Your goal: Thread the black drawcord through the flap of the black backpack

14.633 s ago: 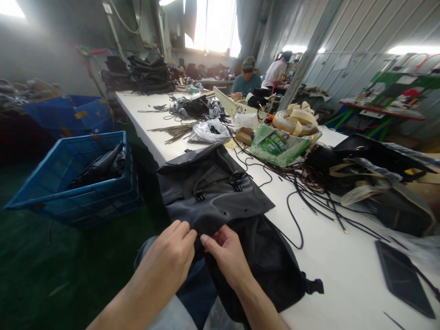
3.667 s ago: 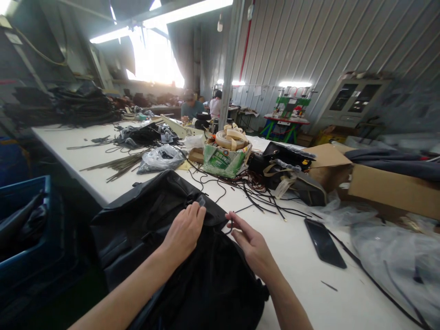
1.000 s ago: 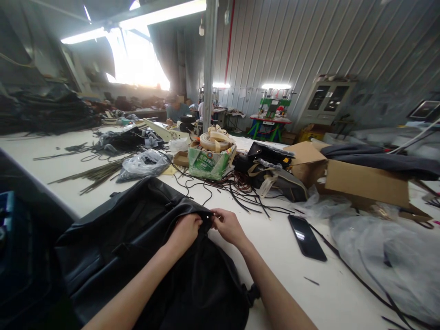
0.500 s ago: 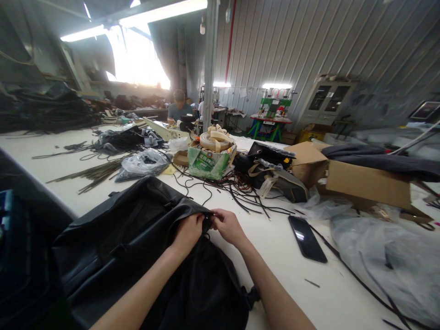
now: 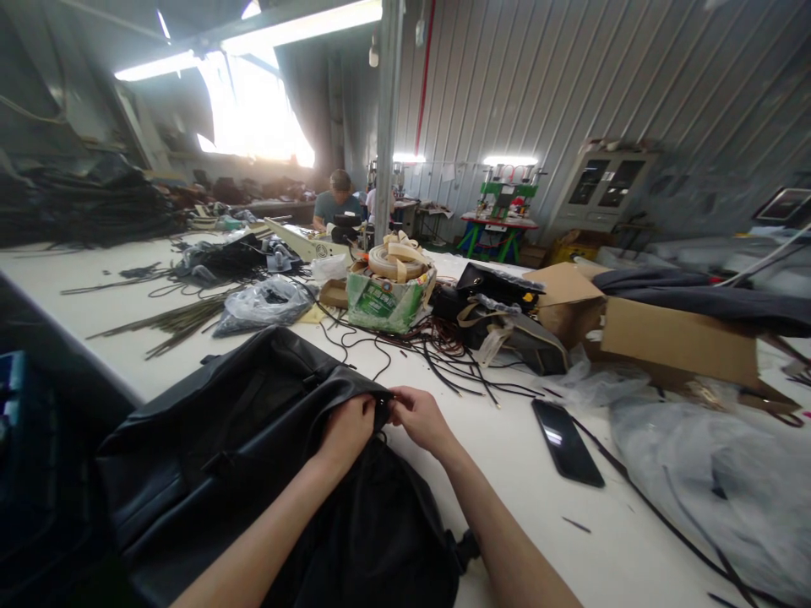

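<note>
In the head view, the only one, the black bag (image 5: 241, 439) lay on the white table (image 5: 500, 473), filling the lower left and lower centre of the frame. Most of it spread left of and below the hands, which met at its upper right edge. Its long axis seemed to run from the left side toward the bottom centre, though folds made that hard to judge. The left hand (image 5: 347, 426) was nearer the bag's middle, its fingers curled beneath the raised flap and apparently pinching the edge, their tips partly hidden. The right hand (image 5: 418, 418) was on the outer side, over the table, thumb and fingers pinching the flap's corner; whether a small part was also between them could not be told. Above them, near the frame's centre, a green box (image 5: 377, 304) held rolls of pale tape (image 5: 399, 260). To its left, a clear plastic bag (image 5: 279, 300) contained small dark pieces, too blurred to name. On the right, an open cardboard box (image 5: 677, 338) had dark cloth (image 5: 684, 295) across its top. At the left edge stood a blue crate (image 5: 13, 388), its contents lost in shadow.
</note>
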The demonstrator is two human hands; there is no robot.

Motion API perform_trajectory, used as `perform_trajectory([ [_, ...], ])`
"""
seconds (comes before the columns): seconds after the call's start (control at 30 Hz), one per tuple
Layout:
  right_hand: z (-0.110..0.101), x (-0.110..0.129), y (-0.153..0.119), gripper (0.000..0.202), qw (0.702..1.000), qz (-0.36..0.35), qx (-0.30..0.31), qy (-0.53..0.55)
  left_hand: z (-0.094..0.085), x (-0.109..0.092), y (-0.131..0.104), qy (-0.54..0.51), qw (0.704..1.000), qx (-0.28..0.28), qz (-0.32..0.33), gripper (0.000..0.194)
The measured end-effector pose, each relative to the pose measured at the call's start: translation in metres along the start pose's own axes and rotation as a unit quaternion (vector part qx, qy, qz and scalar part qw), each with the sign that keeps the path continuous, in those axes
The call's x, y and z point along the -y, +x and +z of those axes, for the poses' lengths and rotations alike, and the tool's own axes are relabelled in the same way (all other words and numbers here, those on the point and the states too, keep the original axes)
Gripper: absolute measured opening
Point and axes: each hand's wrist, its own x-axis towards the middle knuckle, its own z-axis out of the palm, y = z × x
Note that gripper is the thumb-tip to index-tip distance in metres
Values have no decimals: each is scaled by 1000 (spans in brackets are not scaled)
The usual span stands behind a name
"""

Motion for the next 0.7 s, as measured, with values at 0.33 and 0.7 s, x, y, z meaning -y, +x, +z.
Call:
perform_trajectory([
  [0.33,6,-8,-3,44,989,66,25,128,8,2,7,-58,998,-1,-33,22],
  [0.7,7,-6,-3,34,995,31,26,95,10,-6,6,-93,995,-37,-29,19],
])
